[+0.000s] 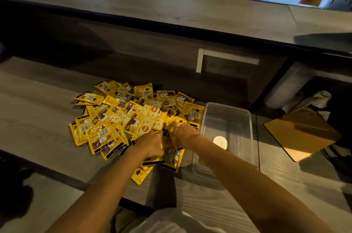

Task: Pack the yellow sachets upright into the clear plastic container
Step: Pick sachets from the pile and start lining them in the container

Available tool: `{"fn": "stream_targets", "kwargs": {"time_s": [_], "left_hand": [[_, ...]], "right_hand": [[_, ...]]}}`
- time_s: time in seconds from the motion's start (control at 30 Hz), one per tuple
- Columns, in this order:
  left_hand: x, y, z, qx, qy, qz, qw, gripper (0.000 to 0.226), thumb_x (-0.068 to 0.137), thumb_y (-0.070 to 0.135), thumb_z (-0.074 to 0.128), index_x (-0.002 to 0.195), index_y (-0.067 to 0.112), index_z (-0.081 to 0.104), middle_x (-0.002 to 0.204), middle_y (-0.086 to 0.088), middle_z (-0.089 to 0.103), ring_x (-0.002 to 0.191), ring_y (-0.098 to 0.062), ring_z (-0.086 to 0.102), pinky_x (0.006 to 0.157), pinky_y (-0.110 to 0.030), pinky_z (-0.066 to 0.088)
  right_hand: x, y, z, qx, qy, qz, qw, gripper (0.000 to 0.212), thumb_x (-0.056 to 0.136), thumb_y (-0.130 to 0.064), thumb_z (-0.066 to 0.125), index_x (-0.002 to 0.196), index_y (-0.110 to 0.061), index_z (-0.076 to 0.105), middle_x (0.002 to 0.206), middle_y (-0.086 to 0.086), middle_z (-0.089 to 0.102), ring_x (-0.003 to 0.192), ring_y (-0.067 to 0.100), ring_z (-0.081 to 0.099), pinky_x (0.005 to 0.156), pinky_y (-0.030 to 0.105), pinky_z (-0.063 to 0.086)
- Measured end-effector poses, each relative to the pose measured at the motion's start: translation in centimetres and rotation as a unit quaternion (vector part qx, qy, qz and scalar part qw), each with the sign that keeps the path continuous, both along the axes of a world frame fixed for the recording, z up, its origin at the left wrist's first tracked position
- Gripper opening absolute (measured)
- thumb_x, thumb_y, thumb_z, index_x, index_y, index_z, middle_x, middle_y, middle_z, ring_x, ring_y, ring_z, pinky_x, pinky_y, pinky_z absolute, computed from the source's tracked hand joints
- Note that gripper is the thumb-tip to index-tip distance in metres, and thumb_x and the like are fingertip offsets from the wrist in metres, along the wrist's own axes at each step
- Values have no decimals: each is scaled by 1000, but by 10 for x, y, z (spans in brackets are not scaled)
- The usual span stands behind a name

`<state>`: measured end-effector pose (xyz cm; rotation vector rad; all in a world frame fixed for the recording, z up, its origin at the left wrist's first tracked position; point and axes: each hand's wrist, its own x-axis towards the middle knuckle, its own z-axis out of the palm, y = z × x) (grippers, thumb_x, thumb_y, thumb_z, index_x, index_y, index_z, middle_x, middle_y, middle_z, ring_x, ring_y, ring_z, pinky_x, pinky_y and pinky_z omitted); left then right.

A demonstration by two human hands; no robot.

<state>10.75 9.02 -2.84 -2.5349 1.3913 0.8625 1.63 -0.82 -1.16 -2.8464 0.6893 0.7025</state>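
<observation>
Sachets: a loose heap of glossy yellow foil sachets [131, 118] with brown print and barcodes lies on the grey wood-grain desk [38, 118]. The packets overlap, flat or slanted, all outside the box.
Container: a clear rectangular plastic container [228, 108] stands on the desk with its open top up, just beside the heap's right edge. A bright round patch of light shows on its bottom.
Left hand: the left hand [152, 145] is palm down at the near edge of the heap. Its grip is closed, with the fingers curled round the edge of a few sachets.
Right hand: the right hand [183, 134] is just beside the left, between it and the container. Its knuckles are up and its fingers bend down onto the sachets. Whether this grip has hold of any cannot be told.
Surroundings: a flat brown cardboard sheet [301, 133] lies right of the container. A raised wooden ledge [133, 4] runs across behind the desk.
</observation>
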Motion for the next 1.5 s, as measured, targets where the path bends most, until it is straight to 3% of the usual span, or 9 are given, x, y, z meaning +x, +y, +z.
{"fn": "stream_targets", "kwargs": {"time_s": [0.13,0.3,0.47,0.6,0.8,0.97,1.13,1.3,1.5], "left_hand": [[0,2,1,-41,-5,10,999,55,89,12,50,142,10,33,132,-17,50,116,-36,52,87,-41,46],[8,-8,20,-137,-26,116,984,43,96,4,33,138,12,40,121,-20,55,107,-36,55,81,-41,46],[16,-28,64,-286,22,210,935,37,96,16,41,131,4,47,115,-14,60,103,-32,56,83,-40,47],[13,-52,99,-390,94,221,889,11,90,14,54,90,7,62,69,1,53,70,-19,52,55,-29,35],[-19,-89,117,-420,224,177,862,11,83,6,63,93,11,63,91,-10,69,90,-27,68,82,-44,57],[-58,-108,104,-430,252,106,860,40,78,-4,65,111,15,55,97,10,54,96,-13,57,81,-34,55],[-82,-112,76,-397,246,31,884,23,79,-6,59,97,8,63,81,2,58,71,-8,55,62,-16,47],[-90,-98,54,-327,273,-1,905,12,88,3,54,91,15,57,86,-3,58,80,-16,56,67,-25,48],[-92,-84,37,-264,271,-32,925,10,89,6,53,92,15,56,80,5,55,70,-6,52,58,-18,41]], "right_hand": [[3,0,3,17,-59,-26,998,57,97,-10,41,145,3,12,142,21,40,126,37,45,99,39,41],[13,-16,6,90,-172,-151,969,31,96,-13,41,123,1,47,119,22,57,113,38,55,89,41,47],[11,-42,37,177,-330,-219,901,27,96,-13,41,109,4,58,112,23,63,104,39,59,86,44,49],[-10,-70,60,235,-424,-297,823,23,98,-21,43,102,-7,60,104,14,66,100,28,62,88,43,51],[-73,-105,71,197,-493,-387,754,28,82,-7,66,106,-13,51,110,11,63,103,23,62,85,43,56],[-130,-103,61,210,-504,-360,756,53,79,10,62,125,-13,48,109,2,56,102,16,58,85,37,54],[-163,-94,39,232,-472,-443,726,19,90,-10,56,108,-6,61,99,8,63,96,22,63,78,36,55],[-174,-80,24,205,-408,-391,799,10,90,-19,59,85,-11,64,84,5,64,75,12,61,62,21,51],[-174,-65,19,216,-336,-343,850,13,87,-19,61,75,-21,63,90,7,66,93,23,63,84,41,53]]}}
